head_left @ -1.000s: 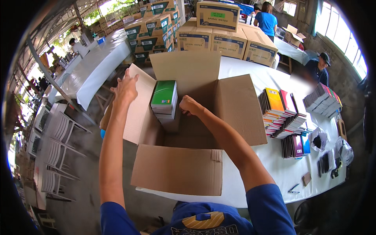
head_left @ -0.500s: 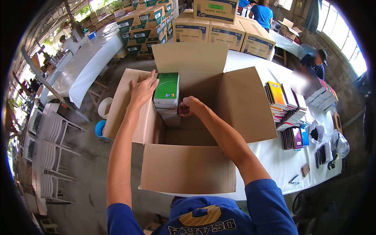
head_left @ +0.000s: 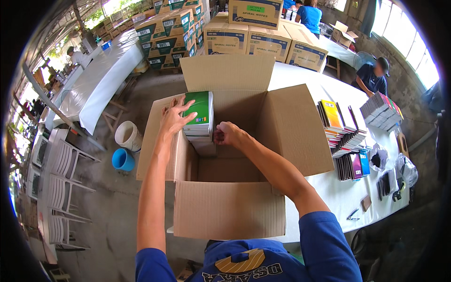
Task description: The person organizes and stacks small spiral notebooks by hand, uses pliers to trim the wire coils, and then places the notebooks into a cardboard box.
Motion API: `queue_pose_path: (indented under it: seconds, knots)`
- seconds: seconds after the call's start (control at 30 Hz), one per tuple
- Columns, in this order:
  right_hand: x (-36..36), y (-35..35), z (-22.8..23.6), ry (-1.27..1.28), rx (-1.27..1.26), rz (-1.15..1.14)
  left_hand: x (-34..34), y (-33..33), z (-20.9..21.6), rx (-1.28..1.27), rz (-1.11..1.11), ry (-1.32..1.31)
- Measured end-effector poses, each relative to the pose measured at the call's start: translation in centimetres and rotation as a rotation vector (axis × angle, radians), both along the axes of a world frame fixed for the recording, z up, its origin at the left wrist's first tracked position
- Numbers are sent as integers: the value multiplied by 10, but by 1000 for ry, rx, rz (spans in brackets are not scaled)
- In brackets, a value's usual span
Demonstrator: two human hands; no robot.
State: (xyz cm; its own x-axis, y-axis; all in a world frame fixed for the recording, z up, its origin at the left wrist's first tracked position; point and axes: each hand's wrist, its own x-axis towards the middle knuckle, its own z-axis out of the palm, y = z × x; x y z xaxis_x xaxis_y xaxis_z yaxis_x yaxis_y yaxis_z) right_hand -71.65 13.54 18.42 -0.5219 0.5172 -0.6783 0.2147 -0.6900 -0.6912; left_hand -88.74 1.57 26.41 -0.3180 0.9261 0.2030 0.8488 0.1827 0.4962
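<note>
An open cardboard box stands in front of me, its flaps folded outward. In its far left corner rises a stack of notebooks, with a green-covered notebook on top. My left hand is spread at the stack's left side, with fingertips over the green cover. Inside the box, my right hand has its fingers curled in beside the stack's right side. Nothing shows in its grip; whether it touches the stack I cannot tell.
Spiral notebooks are stacked on the white table at right, near pliers and plastic bags. A co-worker sits beyond. Closed cartons are piled behind. A white bucket and blue pail stand on the floor.
My left hand has come from the left flap onto the green notebook's edge, fingers wider apart. My right hand stays beside the stack. The co-worker at right has shifted. The view has moved slightly.
</note>
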Motion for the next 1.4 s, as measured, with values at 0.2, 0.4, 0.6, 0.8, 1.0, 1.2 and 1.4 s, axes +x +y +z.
queue_pose_path:
  seconds: [0.2,0.4,0.6,0.8,1.0,1.2,1.4]
  knots:
    - [3,3,-8,12,-34,-32,-5,5,-10,102,-95,-259]
    - [1,-10,5,48,-67,-13,-9,-4,-9,96,-69,-223]
    - [12,13,-10,53,-164,-17,4,4,0,73,-43,-119]
    - [2,2,-6,15,-116,-60,-4,-1,-6,91,-49,-122]
    - [0,-2,2,7,-81,-23,-2,-2,-4,54,-24,-101]
    - [8,9,0,17,-32,-4,5,8,-5,79,-56,-111]
    - [3,-15,27,1,74,-4,-13,-1,-16,97,-37,-89]
